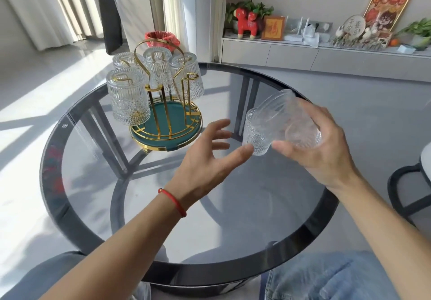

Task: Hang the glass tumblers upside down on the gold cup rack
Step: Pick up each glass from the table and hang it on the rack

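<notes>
The gold cup rack with a green round tray stands at the table's far left. Several embossed glass tumblers hang upside down on its prongs, the nearest at the front left. One gold prong on the right side is bare. My right hand holds a blurred tumbler tilted in the air, mouth towards the upper left. Another tumbler stands upright on the table just below and left of it. My left hand hovers open with spread fingers, its thumb tip close to the standing tumbler.
The round smoked-glass table has a dark rim. A chair sits at the right edge. A low cabinet with ornaments runs along the back wall. A red-lined bin stands behind the rack.
</notes>
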Demonstrator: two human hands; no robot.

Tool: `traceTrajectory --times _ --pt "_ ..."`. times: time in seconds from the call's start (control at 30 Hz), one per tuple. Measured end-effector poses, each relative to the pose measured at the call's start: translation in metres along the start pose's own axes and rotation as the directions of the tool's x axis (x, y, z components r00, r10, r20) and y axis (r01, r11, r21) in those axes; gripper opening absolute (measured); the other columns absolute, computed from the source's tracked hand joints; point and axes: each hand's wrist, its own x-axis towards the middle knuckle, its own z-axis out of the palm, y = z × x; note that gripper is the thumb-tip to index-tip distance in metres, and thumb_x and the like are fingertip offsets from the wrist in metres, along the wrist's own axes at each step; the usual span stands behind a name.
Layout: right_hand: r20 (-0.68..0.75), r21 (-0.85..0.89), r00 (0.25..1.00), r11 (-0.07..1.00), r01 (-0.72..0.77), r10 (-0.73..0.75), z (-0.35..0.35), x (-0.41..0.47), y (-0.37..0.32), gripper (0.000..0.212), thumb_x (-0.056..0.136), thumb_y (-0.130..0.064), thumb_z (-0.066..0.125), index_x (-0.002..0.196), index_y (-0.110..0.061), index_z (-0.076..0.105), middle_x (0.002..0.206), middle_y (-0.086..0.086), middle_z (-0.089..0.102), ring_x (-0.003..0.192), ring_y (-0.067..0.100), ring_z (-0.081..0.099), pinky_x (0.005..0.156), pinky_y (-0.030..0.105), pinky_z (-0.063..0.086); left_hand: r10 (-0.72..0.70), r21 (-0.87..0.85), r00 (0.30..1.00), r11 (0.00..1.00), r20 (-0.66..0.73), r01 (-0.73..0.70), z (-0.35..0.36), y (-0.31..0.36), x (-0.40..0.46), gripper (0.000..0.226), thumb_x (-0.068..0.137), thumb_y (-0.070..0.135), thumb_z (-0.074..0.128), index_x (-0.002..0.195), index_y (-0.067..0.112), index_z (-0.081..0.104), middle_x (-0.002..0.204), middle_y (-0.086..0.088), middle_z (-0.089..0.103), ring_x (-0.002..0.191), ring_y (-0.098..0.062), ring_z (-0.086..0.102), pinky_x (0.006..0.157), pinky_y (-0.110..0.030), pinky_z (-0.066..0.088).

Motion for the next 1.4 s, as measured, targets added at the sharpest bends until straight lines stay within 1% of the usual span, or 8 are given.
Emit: traceTrajectory --times 0.13,0.3,0.4,0.5,0.57,0.7,0.83,1.4 --pt "0.276 0.021 0.956 0.995 0.097 -0.099 0.038 -0.010 -0.025 0.084 0.062 -0.060 0.092 0.136 -0.036 0.061 0.131 -0.011 0.064 0.127 0.012 0.060 0.103 0.029 0.050 -0.134 -0.380 0.989 0.914 0.055 0.145 -0.004 0.006 -0.001 0.066 0.081 0.037 0.079 0.138 0.014 0.057 0.130 -0.016 0.065 0.108 -0.026 0.072 0.083 -0.052 0.064" --pt "0.369 0.358 0.916 0.886 -0.294 0.156 0.066 -0.005 -0.037 0.069 0.080 -0.064 0.077 0.138 -0.033 0.057 0.135 0.004 0.066 0.120 0.021 0.068 0.095 0.047 0.057 -0.211 -0.570 0.977 0.807 -0.030 0.156 -0.023 0.001 0.003 0.038 0.093 0.026 0.075 0.123 0.003 0.067 0.112 -0.015 0.076 0.101 -0.030 0.075 0.088 -0.058 0.061" --pt "0.288 0.375 0.936 0.876 -0.304 0.202 0.079 0.005 -0.046 0.056 0.086 -0.053 0.074 0.130 -0.021 0.063 0.117 0.009 0.077 0.104 0.025 0.076 0.084 0.053 0.062 -0.188 -0.585 0.981 0.801 -0.047 0.125 -0.030 0.001 0.007 0.035 0.100 0.028 0.065 0.127 0.005 0.065 0.118 -0.015 0.074 0.107 -0.027 0.073 0.090 -0.052 0.061" --pt "0.050 0.248 0.979 0.947 -0.203 0.197 0.085 0.022 -0.061 0.055 0.076 -0.053 0.080 0.122 -0.027 0.066 0.111 0.007 0.076 0.100 0.026 0.075 0.086 0.055 0.060 0.077 0.082 0.947 0.995 -0.312 -0.054 -0.037 -0.007 0.008 0.037 0.109 0.030 0.042 0.108 0.001 0.065 0.107 -0.018 0.070 0.101 -0.027 0.064 0.081 -0.050 0.056" --pt "-0.074 0.129 0.991 0.987 -0.100 0.110 0.085 0.038 -0.072 0.053 0.073 -0.053 0.080 0.119 -0.031 0.065 0.111 -0.009 0.073 0.102 0.008 0.069 0.090 0.041 0.058 0.214 0.546 0.926 0.837 -0.312 -0.009 -0.039 -0.016 0.009 0.036 0.102 0.030 0.039 0.105 0.006 0.065 0.114 -0.013 0.066 0.108 -0.035 0.054 0.085 -0.047 0.046" --pt "-0.191 0.036 0.980 0.998 -0.048 0.055 0.094 0.069 -0.098 0.063 0.073 -0.054 0.078 0.127 -0.029 0.058 0.113 -0.016 0.063 0.102 -0.001 0.058 0.084 0.025 0.049 -0.091 0.854 0.986 0.494 -0.139 0.166 -0.035 -0.036 0.016 0.063 0.089 0.039 0.058 0.148 0.026 0.042 0.163 -0.010 0.029 0.146 -0.040 0.024 0.110 -0.060 0.034" --pt "-0.222 0.021 0.975 1.000 0.006 -0.002 0.111 0.095 -0.117 0.059 0.079 -0.044 0.078 0.130 -0.021 0.058 0.124 -0.008 0.062 0.115 0.010 0.056 0.094 0.028 0.048 -0.167 0.910 0.979 0.375 -0.120 0.176 -0.019 -0.056 0.022 0.085 0.092 0.044 0.049 0.161 0.030 0.002 0.171 -0.013 -0.001 0.150 -0.056 -0.005 0.110 -0.080 0.016" --pt "0.046 -0.302 0.996 0.950 0.083 -0.073 0.180 0.114 -0.092 0.071 0.076 -0.043 0.079 0.140 -0.019 0.058 0.132 0.010 0.061 0.127 0.028 0.050 0.092 0.024 0.030 -0.163 0.929 0.979 0.329 -0.123 0.171 -0.009 -0.058 0.026 0.079 0.095 0.042 0.046 0.161 0.027 0.006 0.170 -0.019 -0.003 0.145 -0.065 -0.011 0.106 -0.082 0.021"
